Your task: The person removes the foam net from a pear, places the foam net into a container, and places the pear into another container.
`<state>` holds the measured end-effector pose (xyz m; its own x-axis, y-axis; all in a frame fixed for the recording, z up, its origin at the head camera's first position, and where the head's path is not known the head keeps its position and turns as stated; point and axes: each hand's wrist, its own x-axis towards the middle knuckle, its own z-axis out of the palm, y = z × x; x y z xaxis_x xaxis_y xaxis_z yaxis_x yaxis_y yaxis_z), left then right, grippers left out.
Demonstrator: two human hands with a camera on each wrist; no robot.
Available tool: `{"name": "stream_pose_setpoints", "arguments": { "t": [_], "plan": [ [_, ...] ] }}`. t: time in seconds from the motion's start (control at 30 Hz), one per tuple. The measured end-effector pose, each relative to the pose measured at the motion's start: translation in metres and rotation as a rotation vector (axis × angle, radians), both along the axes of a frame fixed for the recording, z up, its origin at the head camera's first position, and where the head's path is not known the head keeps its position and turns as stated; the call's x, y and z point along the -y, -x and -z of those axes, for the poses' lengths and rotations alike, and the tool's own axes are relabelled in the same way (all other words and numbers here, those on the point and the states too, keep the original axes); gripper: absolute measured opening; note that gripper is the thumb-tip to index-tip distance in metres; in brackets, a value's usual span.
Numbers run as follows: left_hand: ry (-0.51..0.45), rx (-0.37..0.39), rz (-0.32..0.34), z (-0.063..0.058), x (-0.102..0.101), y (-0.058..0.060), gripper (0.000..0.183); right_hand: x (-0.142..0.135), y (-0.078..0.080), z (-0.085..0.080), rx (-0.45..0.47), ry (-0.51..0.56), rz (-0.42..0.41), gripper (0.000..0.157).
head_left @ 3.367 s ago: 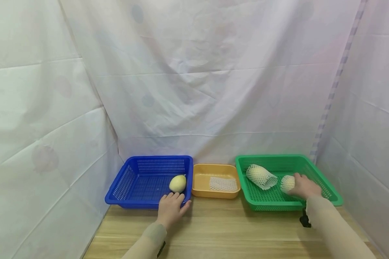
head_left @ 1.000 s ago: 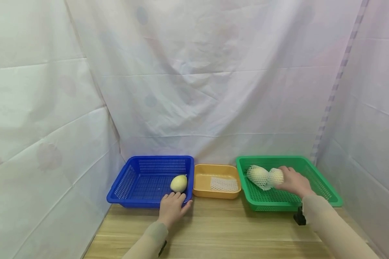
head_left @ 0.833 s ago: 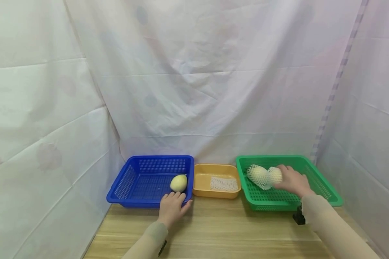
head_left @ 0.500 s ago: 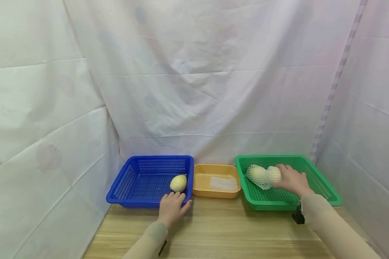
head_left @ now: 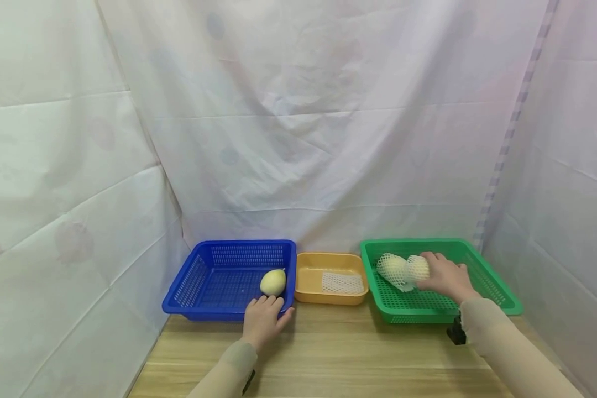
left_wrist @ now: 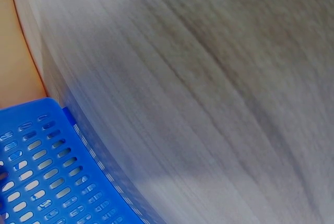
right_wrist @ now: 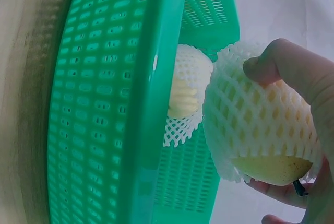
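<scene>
In the head view my right hand [head_left: 445, 275] grips a pale yellow pear [head_left: 418, 268] in a white foam net, raised within the green basket [head_left: 443, 317]. The right wrist view shows my thumb pressing the foam net [right_wrist: 250, 114], and the pear's stem end [right_wrist: 274, 169] sticks out bare. Another netted pear [head_left: 392, 267] lies at the basket's left side, partly overlapped by the held one. My left hand [head_left: 262, 320] rests on the front rim of the blue basket [head_left: 214, 316], fingers over the edge. Just beyond those fingertips lies a bare pear [head_left: 273, 282].
Between the baskets stands a small orange tray [head_left: 330, 299] with a flat white foam net [head_left: 342, 283] in it. All three containers sit in a row on a wooden table [head_left: 338, 354]. White cloth [head_left: 318, 155] hangs behind and at both sides.
My right hand has lifted the netted pear and carried it left, beside the other netted pear. Over the last second it moves only slightly left. The left hand stays on the blue rim.
</scene>
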<state>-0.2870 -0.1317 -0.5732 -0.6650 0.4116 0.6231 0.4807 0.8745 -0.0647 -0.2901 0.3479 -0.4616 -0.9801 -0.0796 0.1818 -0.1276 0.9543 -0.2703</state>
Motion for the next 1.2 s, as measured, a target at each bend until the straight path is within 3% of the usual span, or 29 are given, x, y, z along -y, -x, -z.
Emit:
{"name": "stream_pose_setpoints", "arguments": {
  "t": [0.5, 1.2],
  "plan": [
    [0.003, 0.029, -0.023, -0.002, -0.001, -0.002, 0.035, 0.007, 0.000, -0.007, -0.006, 0.010, -0.033, 0.074],
    [0.002, -0.005, -0.012, -0.004, -0.001, -0.003, 0.036, 0.024, -0.001, -0.022, -0.027, -0.005, -0.057, 0.076]
  ]
}}
